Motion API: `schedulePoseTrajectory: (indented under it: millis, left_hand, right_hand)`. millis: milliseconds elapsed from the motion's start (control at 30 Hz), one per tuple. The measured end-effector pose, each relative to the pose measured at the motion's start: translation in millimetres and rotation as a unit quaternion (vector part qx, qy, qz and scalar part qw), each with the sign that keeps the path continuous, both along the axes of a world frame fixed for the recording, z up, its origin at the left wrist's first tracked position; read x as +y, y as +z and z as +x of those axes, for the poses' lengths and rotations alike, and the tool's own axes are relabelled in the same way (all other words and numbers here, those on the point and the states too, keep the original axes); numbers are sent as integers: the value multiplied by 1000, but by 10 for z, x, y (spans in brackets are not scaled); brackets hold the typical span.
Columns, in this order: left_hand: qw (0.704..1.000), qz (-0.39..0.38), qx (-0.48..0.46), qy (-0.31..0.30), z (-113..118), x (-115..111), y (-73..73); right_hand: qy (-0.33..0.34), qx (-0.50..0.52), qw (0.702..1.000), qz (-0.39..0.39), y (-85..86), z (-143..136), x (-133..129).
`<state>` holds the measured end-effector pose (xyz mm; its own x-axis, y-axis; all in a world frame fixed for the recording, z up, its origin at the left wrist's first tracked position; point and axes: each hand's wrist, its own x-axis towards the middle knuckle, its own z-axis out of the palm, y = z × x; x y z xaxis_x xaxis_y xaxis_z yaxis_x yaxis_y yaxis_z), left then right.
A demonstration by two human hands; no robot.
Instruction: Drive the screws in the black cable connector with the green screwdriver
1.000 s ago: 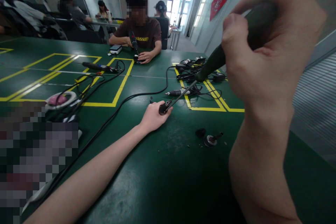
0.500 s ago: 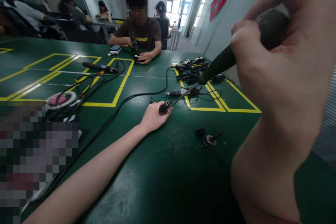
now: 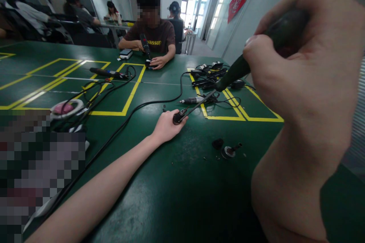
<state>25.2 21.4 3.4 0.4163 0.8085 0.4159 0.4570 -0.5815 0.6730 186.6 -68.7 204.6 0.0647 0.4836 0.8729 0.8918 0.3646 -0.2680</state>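
Observation:
My right hand (image 3: 308, 53) is closed around the dark green handle of a screwdriver (image 3: 235, 71). Its thin metal shaft slants down to the left and meets a small black cylindrical part (image 3: 178, 118). That part sits in the grip of my left hand (image 3: 168, 127), low over the green table. Metal pieces stick out of the part's top; the exact spot where the screwdriver tip lands is too small to make out. To the right lie a black cap (image 3: 218, 144) and a round metal-rimmed piece with a stem (image 3: 229, 152), with tiny screws (image 3: 205, 158) close by.
A grey electric screwdriver (image 3: 191, 101) and a heap of black cables (image 3: 209, 74) lie beyond my hands. Another corded tool (image 3: 108, 73) and a roll of tape (image 3: 67, 108) are on the left. Across the green table (image 3: 171, 205) sits a co-worker (image 3: 159, 38) holding a tool.
My right hand has turned slightly around the screwdriver handle and shifted a little left and down. My left hand and the black part stay in place.

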Motion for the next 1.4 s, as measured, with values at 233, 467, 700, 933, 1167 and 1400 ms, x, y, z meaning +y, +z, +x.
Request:
schedulePoseTrajectory:
  millis: [233, 467, 700, 933, 1167, 1400]
  left_hand:
    - [1000, -9, -11, -2, -11, 19, -35]
    - [1000, -28, 5, -12, -21, 30, -52]
    - [1000, 2, 27, 11, 0, 13, -5]
    - [1000, -13, 20, 14, 8, 12, -7]
    - [1000, -9, 22, 19, 12, 0, 13]
    - [1000, -16, 20, 15, 3, 4, 10]
  right_hand:
    - [-22, -11, 1000, 19, -30, 51, 30]
    - [49, -20, 998, 42, -98, -29, 29]
    - [-1, -4, 999, 44, -70, -69, -9]
    - [5, 19, 999, 39, -67, -77, -6]
    - [-56, -4, 998, 33, -43, -7, 40]
    - [-10, 8, 1000, 18, -50, -29, -15]
